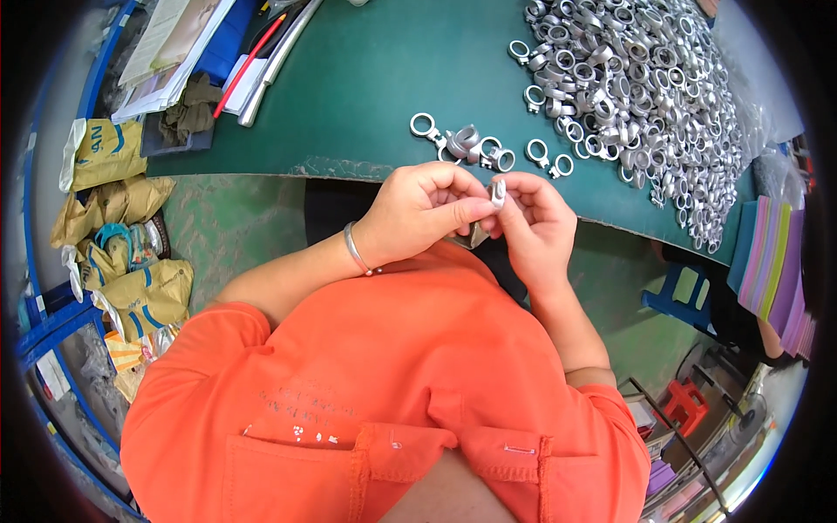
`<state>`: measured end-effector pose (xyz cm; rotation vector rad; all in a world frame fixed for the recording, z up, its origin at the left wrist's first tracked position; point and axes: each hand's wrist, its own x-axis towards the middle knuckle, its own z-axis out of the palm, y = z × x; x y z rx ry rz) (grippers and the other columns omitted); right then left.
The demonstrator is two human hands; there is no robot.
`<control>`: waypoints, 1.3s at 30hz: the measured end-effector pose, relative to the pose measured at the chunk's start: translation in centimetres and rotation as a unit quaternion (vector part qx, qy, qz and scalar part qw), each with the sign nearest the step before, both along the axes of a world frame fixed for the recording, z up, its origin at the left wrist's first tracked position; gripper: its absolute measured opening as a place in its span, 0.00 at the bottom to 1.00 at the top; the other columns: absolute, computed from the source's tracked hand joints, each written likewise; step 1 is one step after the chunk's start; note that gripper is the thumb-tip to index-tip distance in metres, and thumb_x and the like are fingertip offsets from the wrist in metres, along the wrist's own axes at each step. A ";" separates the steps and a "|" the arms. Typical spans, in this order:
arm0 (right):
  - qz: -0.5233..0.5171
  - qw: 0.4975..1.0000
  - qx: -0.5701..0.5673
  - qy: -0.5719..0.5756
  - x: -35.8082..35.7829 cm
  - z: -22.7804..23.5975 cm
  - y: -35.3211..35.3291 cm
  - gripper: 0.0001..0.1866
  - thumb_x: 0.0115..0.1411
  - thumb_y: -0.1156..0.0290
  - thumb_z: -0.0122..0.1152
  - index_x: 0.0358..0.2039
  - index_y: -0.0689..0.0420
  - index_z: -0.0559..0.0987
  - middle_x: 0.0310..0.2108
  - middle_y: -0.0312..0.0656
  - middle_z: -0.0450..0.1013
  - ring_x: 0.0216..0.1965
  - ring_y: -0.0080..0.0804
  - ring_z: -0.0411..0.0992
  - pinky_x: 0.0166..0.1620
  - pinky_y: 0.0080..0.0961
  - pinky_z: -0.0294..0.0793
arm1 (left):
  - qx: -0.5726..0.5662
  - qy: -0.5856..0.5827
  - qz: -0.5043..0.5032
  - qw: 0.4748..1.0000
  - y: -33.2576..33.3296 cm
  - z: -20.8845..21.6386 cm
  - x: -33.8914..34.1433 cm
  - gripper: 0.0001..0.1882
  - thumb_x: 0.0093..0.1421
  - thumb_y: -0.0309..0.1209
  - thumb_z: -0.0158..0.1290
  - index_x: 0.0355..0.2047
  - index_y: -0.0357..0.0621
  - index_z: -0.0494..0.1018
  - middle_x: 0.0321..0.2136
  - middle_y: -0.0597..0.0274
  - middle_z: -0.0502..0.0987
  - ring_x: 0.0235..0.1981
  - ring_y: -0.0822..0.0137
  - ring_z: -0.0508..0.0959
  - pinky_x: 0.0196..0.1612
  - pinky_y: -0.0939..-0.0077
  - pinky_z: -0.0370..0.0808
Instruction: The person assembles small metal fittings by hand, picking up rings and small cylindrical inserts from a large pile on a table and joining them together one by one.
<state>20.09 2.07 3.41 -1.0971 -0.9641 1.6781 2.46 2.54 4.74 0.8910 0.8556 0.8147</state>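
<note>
Between my two hands, just in front of the table edge, is a small silver metal ring clamp [498, 194], seen nearly edge-on. My left hand [425, 209] is closed, with thumb and forefinger pinching the clamp from the left. From the other side my right hand [538, 222] grips it with curled fingers. A small tan piece [476, 235] shows below the fingers; its kind is unclear. Just beyond my hands lies a small group of similar ring clamps [466, 139] on the green table [349, 96]. Two loose ring clamps [549, 159] rest to the right of that group.
A large heap of ring clamps [636, 78] covers the table's far right. Papers [174, 52] and a red pen [250, 65] lie at the far left. Yellow-brown bags [139, 296] sit on the left rack. A blue stool [680, 296] stands below the table at right.
</note>
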 end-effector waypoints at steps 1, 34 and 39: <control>-0.033 0.990 0.128 -0.050 -0.5 -0.6 -0.4 0.06 0.58 0.83 0.56 0.36 0.65 0.76 0.29 0.40 0.75 0.26 0.21 0.74 0.29 0.15 0.74 | 0.001 0.012 0.019 1.000 -0.1 -0.4 0.2 0.07 0.61 0.25 0.54 0.37 0.34 0.72 0.29 0.58 0.78 0.28 0.73 0.79 0.31 0.82 0.78; -0.006 0.870 0.349 -0.348 2.1 -0.8 2.4 0.06 0.48 0.78 0.65 0.29 0.56 0.78 0.24 0.38 0.69 0.27 0.37 0.67 0.30 0.30 0.66 | 0.082 0.182 0.011 0.980 -1.2 -2.0 -1.3 0.07 0.58 0.22 0.55 0.38 0.35 0.73 0.35 0.62 0.77 0.34 0.76 0.77 0.35 0.81 0.76; 0.061 0.846 0.463 -0.258 0.7 -1.5 0.9 0.11 0.47 0.86 0.61 0.33 0.63 0.77 0.31 0.47 0.74 0.30 0.39 0.74 0.34 0.27 0.74 | 0.080 0.013 0.040 0.996 -0.7 -1.8 -0.6 0.08 0.56 0.20 0.57 0.37 0.36 0.73 0.34 0.65 0.74 0.33 0.77 0.74 0.34 0.84 0.74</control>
